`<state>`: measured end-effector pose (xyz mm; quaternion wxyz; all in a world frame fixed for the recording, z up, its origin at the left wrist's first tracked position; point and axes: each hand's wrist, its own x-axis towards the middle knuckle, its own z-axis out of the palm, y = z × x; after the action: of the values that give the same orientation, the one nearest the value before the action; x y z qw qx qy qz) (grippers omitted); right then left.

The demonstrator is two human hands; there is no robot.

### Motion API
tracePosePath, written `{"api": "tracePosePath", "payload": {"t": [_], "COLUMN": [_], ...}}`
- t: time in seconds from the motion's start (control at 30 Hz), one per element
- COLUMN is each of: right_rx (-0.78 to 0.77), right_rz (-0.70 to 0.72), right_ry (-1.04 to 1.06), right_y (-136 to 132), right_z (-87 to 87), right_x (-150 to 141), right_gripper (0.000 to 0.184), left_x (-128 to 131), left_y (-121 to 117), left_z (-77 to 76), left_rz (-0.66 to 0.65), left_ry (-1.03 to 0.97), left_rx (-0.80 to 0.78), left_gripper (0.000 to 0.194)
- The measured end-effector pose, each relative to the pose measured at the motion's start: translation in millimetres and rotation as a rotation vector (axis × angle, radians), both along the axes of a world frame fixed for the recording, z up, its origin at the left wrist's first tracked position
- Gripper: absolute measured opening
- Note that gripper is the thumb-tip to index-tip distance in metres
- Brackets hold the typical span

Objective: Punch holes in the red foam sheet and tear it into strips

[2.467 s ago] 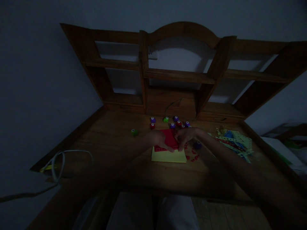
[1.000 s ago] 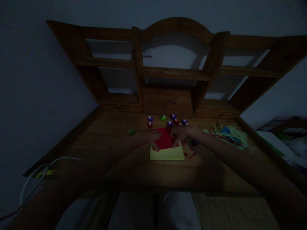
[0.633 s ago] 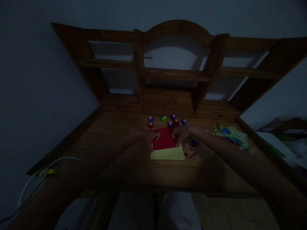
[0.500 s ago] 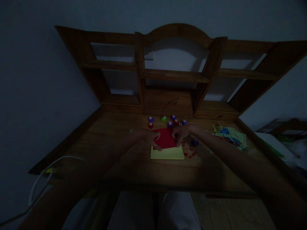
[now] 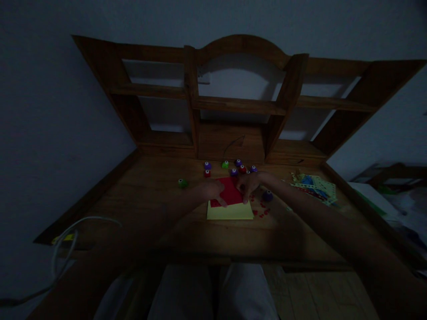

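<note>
A red sheet of paper (image 5: pixel 230 189) lies over a yellow stack of paper (image 5: pixel 230 212) on the desk. My left hand (image 5: pixel 214 192) holds the red sheet at its left side, fingers reaching over its lower edge. At the sheet's right edge, my right hand (image 5: pixel 247 183) is curled around a small dark craft punch (image 5: pixel 242 187), mostly hidden by the fingers. Small red paper cut-outs (image 5: pixel 262 213) lie scattered to the right of the yellow paper. A purple craft punch (image 5: pixel 267 195) stands just beside my right wrist.
Several craft punches stand behind the paper, among them a green one (image 5: pixel 225 164) and a red one (image 5: pixel 207 173). Another green punch (image 5: pixel 182 182) is left. Punched paper strips (image 5: pixel 315 186) are piled right. A white cable (image 5: pixel 90 218) lies left; a wooden shelf (image 5: pixel 233 104) rises behind.
The red sheet's hole-punched lower edge, seen earlier, now lies flatter. My left hand has shifted its grip along the sheet's left side. My right hand stays at the right edge; the view drifts slightly.
</note>
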<state>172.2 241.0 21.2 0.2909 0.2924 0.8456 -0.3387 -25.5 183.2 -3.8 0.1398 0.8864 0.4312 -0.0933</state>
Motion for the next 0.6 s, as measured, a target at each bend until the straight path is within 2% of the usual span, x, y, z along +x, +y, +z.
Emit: {"api": "tracePosePath", "payload": {"t": [0.13, 0.3, 0.43, 0.6], "right_rx": [0.009, 0.009, -0.007, 0.094], "right_rz": [-0.030, -0.040, -0.024, -0.050], "right_ry": [0.008, 0.046, 0.024, 0.058], "right_y": [-2, -2, -5, -19], "right_z": [-0.8, -3.6, 1.9, 8.1], "right_x": [4, 8, 5, -11], "right_gripper": [0.048, 0.049, 0.054, 0.061], "left_x": [-6, -17, -21, -22], "left_y": [-2, -2, -1, -2], "left_z": [5.4, 6.2, 6.7, 9.7], "left_rz": [-0.029, -0.068, -0.047, -0.010], "left_ry": [0.109, 0.056, -0.008, -0.062], "left_rx": [-0.048, -0.149, -0.225, -0.291], "left_gripper": [0.065, 0.058, 0.045, 0.033]}}
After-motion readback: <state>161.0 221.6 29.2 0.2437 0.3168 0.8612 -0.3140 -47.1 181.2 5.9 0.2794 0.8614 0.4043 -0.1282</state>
